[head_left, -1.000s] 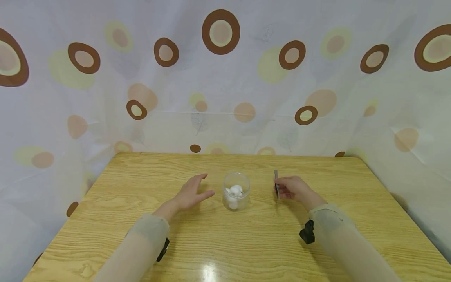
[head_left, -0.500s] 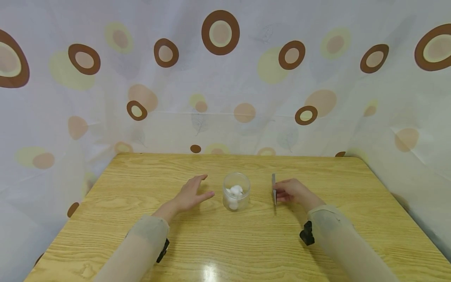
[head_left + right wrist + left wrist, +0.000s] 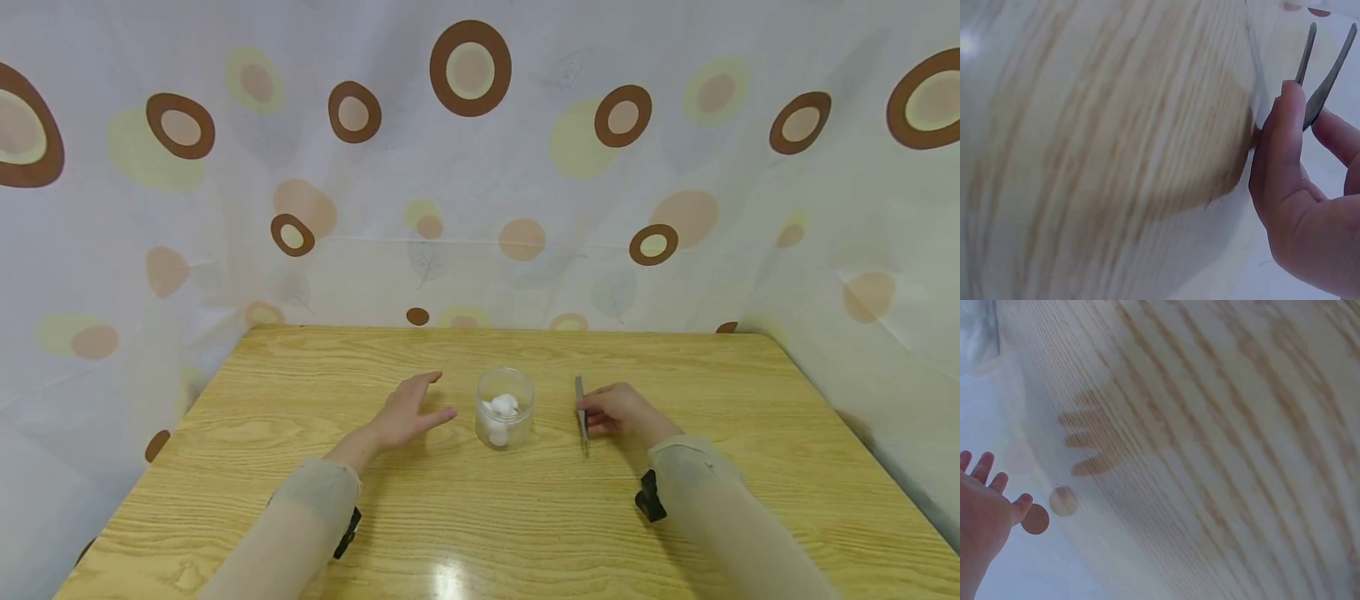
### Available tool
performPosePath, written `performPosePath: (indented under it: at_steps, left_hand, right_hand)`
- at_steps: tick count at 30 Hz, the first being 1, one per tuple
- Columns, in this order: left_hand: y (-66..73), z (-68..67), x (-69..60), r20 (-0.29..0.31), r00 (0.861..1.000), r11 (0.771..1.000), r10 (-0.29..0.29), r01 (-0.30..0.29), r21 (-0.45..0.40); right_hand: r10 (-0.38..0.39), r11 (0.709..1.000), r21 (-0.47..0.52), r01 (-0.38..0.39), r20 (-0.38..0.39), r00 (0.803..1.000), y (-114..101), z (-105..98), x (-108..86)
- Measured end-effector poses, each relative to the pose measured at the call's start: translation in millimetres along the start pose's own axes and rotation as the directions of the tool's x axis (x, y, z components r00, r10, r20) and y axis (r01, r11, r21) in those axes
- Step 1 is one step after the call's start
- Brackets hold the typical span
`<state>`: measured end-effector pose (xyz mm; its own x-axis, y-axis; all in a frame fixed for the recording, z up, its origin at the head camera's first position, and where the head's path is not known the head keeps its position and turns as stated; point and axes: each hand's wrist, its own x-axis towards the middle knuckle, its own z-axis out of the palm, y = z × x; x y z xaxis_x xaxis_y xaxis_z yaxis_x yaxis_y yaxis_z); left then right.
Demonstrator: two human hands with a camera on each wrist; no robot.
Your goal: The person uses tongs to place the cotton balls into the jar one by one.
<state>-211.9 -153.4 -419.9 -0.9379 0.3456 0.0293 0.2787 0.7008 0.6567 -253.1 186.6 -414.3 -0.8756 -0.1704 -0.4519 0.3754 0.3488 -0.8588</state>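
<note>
A clear round jar (image 3: 519, 435) with several white cotton balls (image 3: 503, 406) inside stands on the wooden table between my hands. To its right, my right hand (image 3: 621, 408) pinches metal tweezers (image 3: 582, 423) between thumb and fingers. The tweezers point toward me, tips apart; in the right wrist view both prongs of the tweezers (image 3: 1330, 86) show, spread. Left of the jar is my left hand (image 3: 405, 414), fingers extended and thumb spread, apart from the jar and holding nothing. The left wrist view shows only the left hand (image 3: 988, 509) and its reflection.
The wooden table (image 3: 480, 517) is glossy and reflects a light near its front. A pale curtain (image 3: 480, 183) with brown and yellow circles stands behind it and along both sides. Black wrist cameras show under both sleeves.
My right hand has moved a little to the left and toward me with the tweezers, which have turned slightly and show their prongs more clearly. The left hand and jar stay put.
</note>
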Motion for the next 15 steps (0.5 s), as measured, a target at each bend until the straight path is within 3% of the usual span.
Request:
performPosePath:
  at_steps: [7,15]
  left_hand:
    - [-1.2,0.4,0.2,0.004,1.000,1.000,-0.004,0.004,-0.006]
    - [-3.8,1.1,0.5,0.001,1.000,1.000,-0.008,0.008,0.004]
  right_hand:
    - [0.003,1.000,-0.025,-0.004,-0.025,1.000,2.4,2.3,5.0]
    - [0.000,0.991,-0.132,-0.013,-0.102,0.995,2.0,8.2,6.4]
